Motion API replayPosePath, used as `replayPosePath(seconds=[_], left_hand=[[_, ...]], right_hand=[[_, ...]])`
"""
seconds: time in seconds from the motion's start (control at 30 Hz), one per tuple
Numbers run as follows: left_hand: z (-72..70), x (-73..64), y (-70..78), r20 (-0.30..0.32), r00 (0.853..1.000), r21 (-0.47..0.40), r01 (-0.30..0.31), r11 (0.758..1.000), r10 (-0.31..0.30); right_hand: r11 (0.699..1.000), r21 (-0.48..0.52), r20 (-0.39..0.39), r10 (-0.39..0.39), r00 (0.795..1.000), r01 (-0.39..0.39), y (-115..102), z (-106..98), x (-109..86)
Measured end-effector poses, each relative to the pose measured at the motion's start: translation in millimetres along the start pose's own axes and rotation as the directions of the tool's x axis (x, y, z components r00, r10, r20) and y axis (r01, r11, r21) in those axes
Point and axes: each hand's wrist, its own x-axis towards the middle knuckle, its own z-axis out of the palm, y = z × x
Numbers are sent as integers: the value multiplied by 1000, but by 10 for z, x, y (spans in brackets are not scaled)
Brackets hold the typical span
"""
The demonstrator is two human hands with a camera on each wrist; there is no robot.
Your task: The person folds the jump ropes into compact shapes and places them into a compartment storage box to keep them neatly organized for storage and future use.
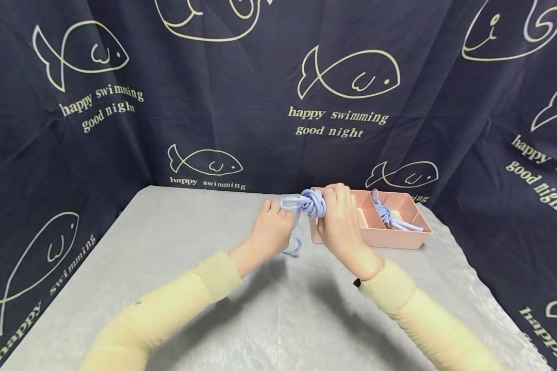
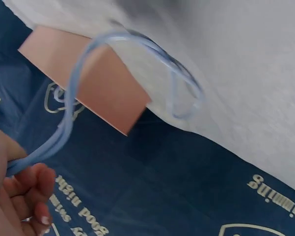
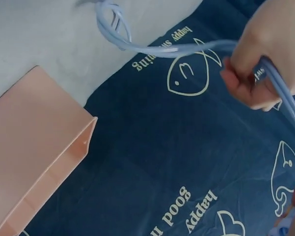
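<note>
A light blue cord [image 1: 313, 203] is wound into a knotted bundle held up at the front left corner of a pink box. My right hand [image 1: 342, 219] grips this bundle from its right side. My left hand [image 1: 271, 226] holds the doubled cord just left of the bundle. Below the left hand, a loose loop [image 1: 295, 243] hangs down. The left wrist view shows the doubled strands [image 2: 64, 125] leaving the left hand [image 2: 22, 194] and curving over. In the right wrist view, the cord runs through the curled fingers of the left hand [image 3: 265, 64].
The pink box [image 1: 380, 238] stands at the back right of the grey-covered table [image 1: 204, 221]. Its right compartment holds another tied blue cord bundle [image 1: 390, 216], with ends lying over the front rim. A dark blue curtain [image 1: 260, 103] with fish drawings hangs behind and around the table.
</note>
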Motion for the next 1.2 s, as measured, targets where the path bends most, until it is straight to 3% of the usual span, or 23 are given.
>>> replayPosePath(seconds=[0.13, 0.23, 0.47, 0.67, 0.9, 1.2], left_hand=[[-102, -14, 86, 70, 997, 7, -7, 1000, 7], [-168, -31, 131, 69, 997, 33, -24, 999, 21], [-301, -100, 238, -5, 996, 55, -91, 994, 92], [-444, -109, 300, -61, 983, 86, -166, 982, 172], [-615, -35, 271, -172, 951, 107, -242, 964, 258], [-826, 168, 73, -286, 917, 147, -243, 959, 276]], right_hand=[[998, -45, -26, 49, 998, -50, 22, 17, 62], [994, -90, -20, 59, 998, -60, 50, 24, 102], [972, -229, 5, 64, 998, -61, 147, 53, 117], [928, -370, 24, 55, 998, -43, 256, 109, 109], [863, -502, 108, -4, 994, 58, 340, 200, -4], [835, -501, 164, -168, 972, 229, 310, 258, -136]])
